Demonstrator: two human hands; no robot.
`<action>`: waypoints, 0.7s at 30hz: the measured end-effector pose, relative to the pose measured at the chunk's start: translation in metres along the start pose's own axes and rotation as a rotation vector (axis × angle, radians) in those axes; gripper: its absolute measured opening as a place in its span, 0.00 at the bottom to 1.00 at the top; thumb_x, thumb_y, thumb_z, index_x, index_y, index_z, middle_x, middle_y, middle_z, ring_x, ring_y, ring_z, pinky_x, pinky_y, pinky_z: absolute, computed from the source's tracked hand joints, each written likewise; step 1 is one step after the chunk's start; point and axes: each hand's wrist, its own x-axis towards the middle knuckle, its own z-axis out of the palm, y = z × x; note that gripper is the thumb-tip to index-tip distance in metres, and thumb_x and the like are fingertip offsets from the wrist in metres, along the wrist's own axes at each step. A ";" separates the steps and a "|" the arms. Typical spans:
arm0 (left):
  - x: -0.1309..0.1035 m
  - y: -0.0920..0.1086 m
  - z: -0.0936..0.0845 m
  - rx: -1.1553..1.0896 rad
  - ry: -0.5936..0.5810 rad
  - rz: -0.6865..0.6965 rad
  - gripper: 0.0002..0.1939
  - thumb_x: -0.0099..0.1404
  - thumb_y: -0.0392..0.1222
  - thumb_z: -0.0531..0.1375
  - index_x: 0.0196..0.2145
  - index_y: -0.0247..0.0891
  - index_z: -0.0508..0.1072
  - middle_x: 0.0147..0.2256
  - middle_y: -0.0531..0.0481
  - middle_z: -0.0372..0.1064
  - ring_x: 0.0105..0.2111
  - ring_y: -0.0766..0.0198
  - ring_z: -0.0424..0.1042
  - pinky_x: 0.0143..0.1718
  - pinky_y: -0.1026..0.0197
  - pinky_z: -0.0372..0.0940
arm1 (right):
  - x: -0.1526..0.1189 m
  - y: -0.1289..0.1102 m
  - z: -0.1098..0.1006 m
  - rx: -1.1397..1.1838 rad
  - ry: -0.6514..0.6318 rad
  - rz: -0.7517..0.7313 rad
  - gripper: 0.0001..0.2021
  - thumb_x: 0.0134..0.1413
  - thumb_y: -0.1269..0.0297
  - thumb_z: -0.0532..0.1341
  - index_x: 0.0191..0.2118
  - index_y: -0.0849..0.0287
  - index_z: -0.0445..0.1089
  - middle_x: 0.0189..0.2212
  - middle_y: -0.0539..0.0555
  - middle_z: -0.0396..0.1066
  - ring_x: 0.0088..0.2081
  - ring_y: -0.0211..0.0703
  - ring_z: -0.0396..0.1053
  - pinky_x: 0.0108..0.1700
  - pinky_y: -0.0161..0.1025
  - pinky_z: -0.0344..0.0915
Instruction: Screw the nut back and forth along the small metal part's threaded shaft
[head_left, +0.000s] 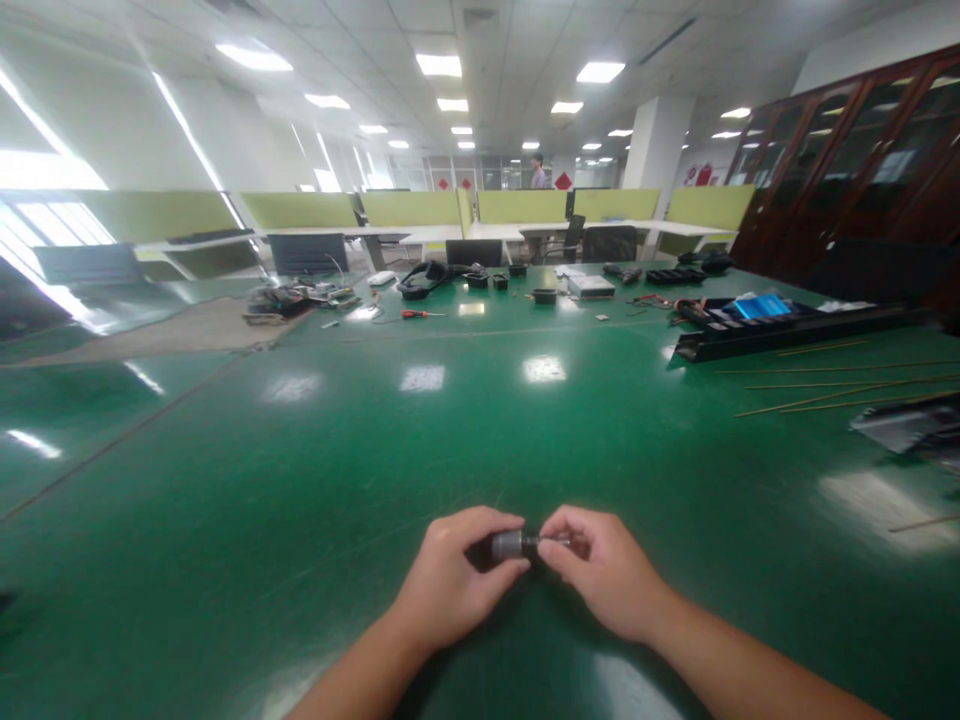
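Near the front of the green table [480, 440], my left hand [457, 575] holds a small grey cylindrical part [508, 545] between its thumb and fingers. My right hand [604, 570] pinches a thin metal piece [553, 541] at the right end of the cylinder. The thin piece lines up with the cylinder and seems to meet it at a dark end section. Fingers hide part of both pieces, so how they are joined is unclear.
A red screwdriver [422, 314] lies farther back, near black trays [545, 296] and a headset-like black object [424, 280]. Electronic parts [300, 296] sit at the back left. On the right are a long black housing [780, 325] and thin rods [847, 385]. A person [538, 172] stands far off.
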 end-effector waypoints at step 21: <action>0.001 0.000 0.000 0.017 0.009 -0.010 0.12 0.57 0.39 0.68 0.40 0.43 0.79 0.35 0.51 0.79 0.34 0.61 0.78 0.37 0.62 0.70 | 0.000 0.003 0.001 0.019 0.010 0.002 0.05 0.56 0.65 0.61 0.34 0.60 0.71 0.22 0.47 0.67 0.25 0.36 0.64 0.28 0.33 0.58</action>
